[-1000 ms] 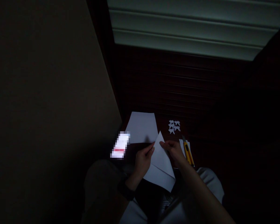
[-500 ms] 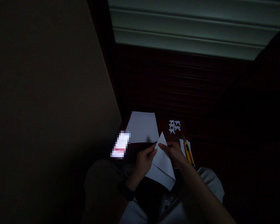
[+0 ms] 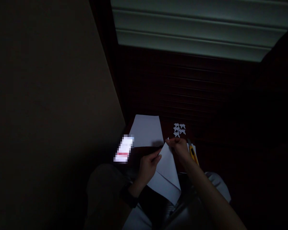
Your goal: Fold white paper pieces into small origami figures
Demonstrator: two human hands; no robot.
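A white sheet of paper (image 3: 166,174), folded over diagonally to a point at its top, is held up over my lap. My left hand (image 3: 148,166) pinches its left edge between thumb and fingers; a dark band is on that wrist. With thumb and fingertips, my right hand (image 3: 180,147) grips the paper's pointed top corner. The folded flap's edge runs slantwise across the lower part of the sheet, and its bottom corner hangs over my legs.
Beyond my hands, a flat stack of white paper (image 3: 146,131) lies on a dark small table. Several small folded paper pieces (image 3: 179,129) sit at the back right. A yellow utility knife (image 3: 193,155) rests on white paper at right. At left a lit phone (image 3: 124,149) shows, blurred out.
My right hand has slid up from the sheet's upper face to its top corner. The paper has tilted slightly and its lower corner hangs a little lower. My left hand stays nearly in place.
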